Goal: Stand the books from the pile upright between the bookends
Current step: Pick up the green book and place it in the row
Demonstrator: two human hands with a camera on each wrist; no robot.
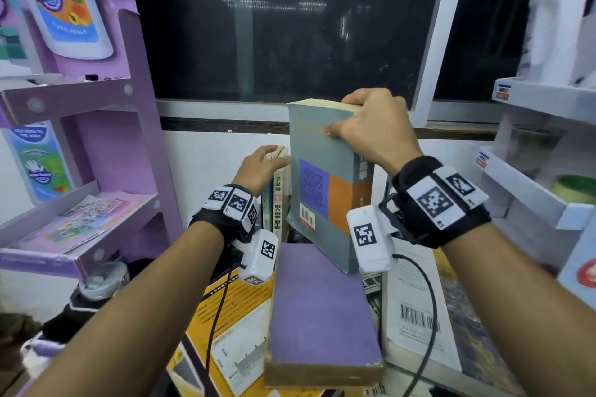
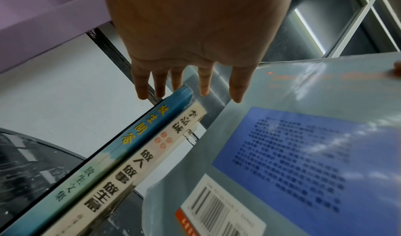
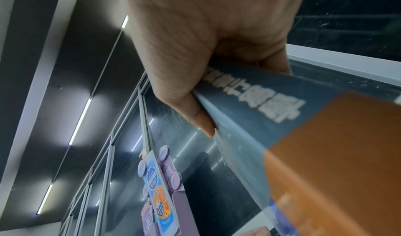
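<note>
Right now the right hand (image 1: 371, 135) has the thick grey paperback (image 1: 325, 190) pinched at its top edge, thumb flat on the back cover and the other fingers (image 1: 364, 98) hooked over the page block, so the book hangs nearly upright with its lower corner just above the purple book (image 1: 322, 309) that tops the pile. Just left of that thumb, the left hand (image 1: 261, 167) lies on the tops of the two books already standing, the blue-spined book (image 2: 139, 136) and the cream-spined book (image 2: 152, 162); its fingers (image 2: 204, 82) are straight and slightly spread, holding nothing. The bookends themselves I cannot make out from here. To do this step well, I would judge the grey book wants to be lowered straight down with its back cover flush against the cream spine, bottom edge landing flat, while the left hand keeps the standing pair from toppling into the gap. Being heavy and held only at the top, it could swing or fan open, so a firm pinch matters until it stands. The right wrist is bent down over the book, forearm raised; the left forearm reaches lower and further forward, palm down. A purple display shelf (image 1: 96, 106) stands well left of the left fingers.
</note>
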